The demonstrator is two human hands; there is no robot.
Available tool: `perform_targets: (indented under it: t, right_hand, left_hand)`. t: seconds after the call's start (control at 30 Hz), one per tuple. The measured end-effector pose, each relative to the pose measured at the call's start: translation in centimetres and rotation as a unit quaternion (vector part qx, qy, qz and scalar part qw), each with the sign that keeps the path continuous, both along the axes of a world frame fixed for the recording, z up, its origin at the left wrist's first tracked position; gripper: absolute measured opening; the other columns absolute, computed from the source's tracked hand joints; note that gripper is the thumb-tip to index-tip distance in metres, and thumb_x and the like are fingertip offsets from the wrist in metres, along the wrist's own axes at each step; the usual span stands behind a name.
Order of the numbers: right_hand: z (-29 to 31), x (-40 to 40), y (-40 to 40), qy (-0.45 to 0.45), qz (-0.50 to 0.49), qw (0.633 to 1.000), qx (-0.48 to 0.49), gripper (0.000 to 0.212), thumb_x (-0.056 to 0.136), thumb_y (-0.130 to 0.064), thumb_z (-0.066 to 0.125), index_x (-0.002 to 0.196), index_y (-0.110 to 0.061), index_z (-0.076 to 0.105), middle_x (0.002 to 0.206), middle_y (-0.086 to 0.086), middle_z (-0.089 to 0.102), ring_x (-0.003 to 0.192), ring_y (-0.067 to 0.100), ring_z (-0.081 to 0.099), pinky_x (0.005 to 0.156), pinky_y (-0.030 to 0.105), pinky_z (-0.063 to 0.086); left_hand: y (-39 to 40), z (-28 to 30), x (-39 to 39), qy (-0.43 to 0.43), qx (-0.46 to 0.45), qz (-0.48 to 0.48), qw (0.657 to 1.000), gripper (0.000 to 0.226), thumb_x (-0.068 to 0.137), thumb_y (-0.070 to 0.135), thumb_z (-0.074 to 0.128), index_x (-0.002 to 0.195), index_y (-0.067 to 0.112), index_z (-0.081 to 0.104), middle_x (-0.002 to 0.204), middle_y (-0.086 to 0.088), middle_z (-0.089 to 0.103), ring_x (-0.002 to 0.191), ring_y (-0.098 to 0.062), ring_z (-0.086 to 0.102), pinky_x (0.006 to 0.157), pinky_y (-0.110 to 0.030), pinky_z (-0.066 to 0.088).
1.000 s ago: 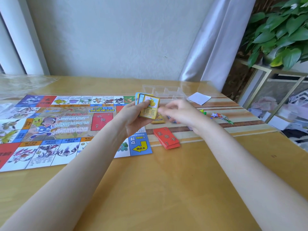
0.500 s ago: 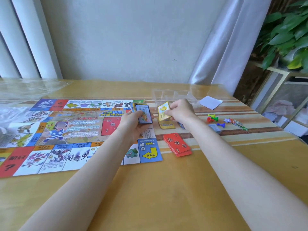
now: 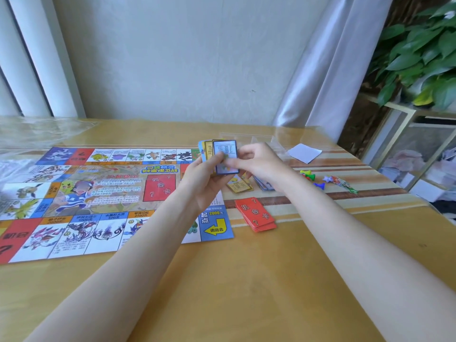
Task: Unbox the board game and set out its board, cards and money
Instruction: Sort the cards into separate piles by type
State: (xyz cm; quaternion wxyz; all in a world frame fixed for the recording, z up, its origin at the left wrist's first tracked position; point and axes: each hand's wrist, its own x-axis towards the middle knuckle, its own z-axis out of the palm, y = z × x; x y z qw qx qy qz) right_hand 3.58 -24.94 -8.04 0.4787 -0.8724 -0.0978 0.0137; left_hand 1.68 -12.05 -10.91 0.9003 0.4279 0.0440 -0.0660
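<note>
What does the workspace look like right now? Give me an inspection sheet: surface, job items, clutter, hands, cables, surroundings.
Surface: wooden table with a striped runner.
Job's things: game board unfolded flat; red card stack beside it; yellow card pile and blue cards on the runner; pawns.
Clutter: white paper, clear plastic tray, plastic wrap.
Hands: left hand holds a fan of cards; right hand pinches the front card.
Cables: nothing seen.
Surroundings: curtain, plant, shelf.
</note>
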Motion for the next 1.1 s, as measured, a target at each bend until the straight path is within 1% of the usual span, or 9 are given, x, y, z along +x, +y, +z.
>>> perform_targets:
  t: [0.17,0.33,0.53,0.63,0.67,0.73,0.83,0.93,1.1]
  right_hand:
    - [0.7,1.7,-1.9,-0.052,-0.143,0.981,0.122,0.015,0.083,-0.006,0.065,0.098,-0.001,0.066,0.085,0.011,0.063,0.054,0.012,0.050,0.042,0.014,0.037]
    - [-0.6,2.6,-5.1,0.022,-0.189,0.974,-0.125,0.030,0.080,-0.007,0.067,0.103,0.012,0.063,0.082,0.017,0.058,0.075,0.018,0.045,0.062,0.025,0.032]
    - [-2.2,1.9,-5.1,0.034,-0.188,0.943,-0.274,0.012,0.080,-0.011,0.071,0.076,-0.005,0.061,0.078,0.010,0.057,0.080,0.027,0.051,0.055,0.029,0.035]
    - [-2.6,1.5,-5.0,-0.023,-0.203,0.925,-0.319,0.021,0.082,-0.010,0.069,0.097,0.004,0.066,0.116,0.015,0.059,0.102,0.030,0.055,0.073,0.032,0.045]
    - [-2.6,1.5,-5.0,-0.060,-0.209,0.927,-0.305,0.022,0.083,-0.010,0.066,0.099,0.005,0.066,0.125,0.014,0.056,0.108,0.028,0.054,0.075,0.031,0.043]
    - [-2.0,1.5,-4.5,-0.100,-0.192,0.957,-0.193,0.020,0.087,-0.018,0.062,0.096,0.000,0.067,0.115,0.008,0.061,0.106,0.021,0.054,0.080,0.027,0.040]
    - [-0.8,1.0,-2.8,0.035,-0.060,0.997,0.035,0.031,0.089,-0.032,0.060,0.103,-0.004,0.067,0.097,0.004,0.065,0.084,0.015,0.054,0.067,0.025,0.042]
    - [-1.0,0.7,-1.4,0.049,-0.002,0.999,0.009,0.031,0.086,-0.024,0.065,0.105,0.000,0.067,0.092,0.011,0.067,0.075,0.017,0.056,0.058,0.022,0.042]
    - [-1.3,0.7,-1.4,0.003,-0.069,0.993,0.095,0.004,0.087,-0.009,0.063,0.089,-0.011,0.065,0.082,0.007,0.065,0.066,0.014,0.056,0.052,0.019,0.045]
  left_hand:
    - [0.0,0.1,0.2,-0.007,-0.019,0.017,1.000,0.012,0.097,0.009,0.046,0.092,0.004,0.056,0.093,-0.014,0.064,0.083,-0.023,0.064,0.073,-0.030,0.056]
    - [0.2,-0.6,0.3,0.033,0.012,0.014,0.999,0.009,0.097,0.010,0.048,0.093,0.005,0.054,0.105,-0.020,0.063,0.085,-0.027,0.064,0.070,-0.032,0.056]
    - [-0.1,-0.7,0.2,0.045,0.011,-0.003,0.999,0.010,0.096,0.009,0.049,0.103,0.003,0.050,0.111,-0.022,0.061,0.087,-0.029,0.065,0.070,-0.036,0.057]
    - [-0.2,-0.8,0.1,0.043,0.021,-0.021,0.999,0.007,0.096,0.010,0.047,0.096,0.005,0.053,0.115,-0.023,0.062,0.105,-0.033,0.063,0.076,-0.037,0.057]
    - [-0.2,-0.9,0.2,0.043,0.024,-0.023,0.998,0.007,0.096,0.010,0.048,0.095,0.005,0.053,0.113,-0.023,0.063,0.105,-0.033,0.063,0.076,-0.037,0.056]
    - [-0.2,-1.0,0.2,0.044,0.034,-0.018,0.998,0.006,0.095,0.008,0.049,0.092,0.005,0.054,0.100,-0.018,0.065,0.091,-0.029,0.066,0.073,-0.035,0.056]
    - [-0.3,-1.0,0.1,0.044,0.041,-0.012,0.998,0.008,0.094,0.006,0.050,0.087,0.005,0.054,0.085,-0.013,0.064,0.075,-0.022,0.064,0.069,-0.031,0.056]
    - [-0.4,-0.7,-0.1,0.025,0.023,-0.029,0.999,0.012,0.096,0.008,0.048,0.090,0.003,0.056,0.087,-0.015,0.064,0.078,-0.024,0.064,0.074,-0.033,0.056]
    - [-0.2,-0.6,0.0,0.004,0.007,-0.021,1.000,0.011,0.097,0.007,0.044,0.093,0.001,0.051,0.093,-0.019,0.062,0.078,-0.028,0.065,0.076,-0.037,0.056]
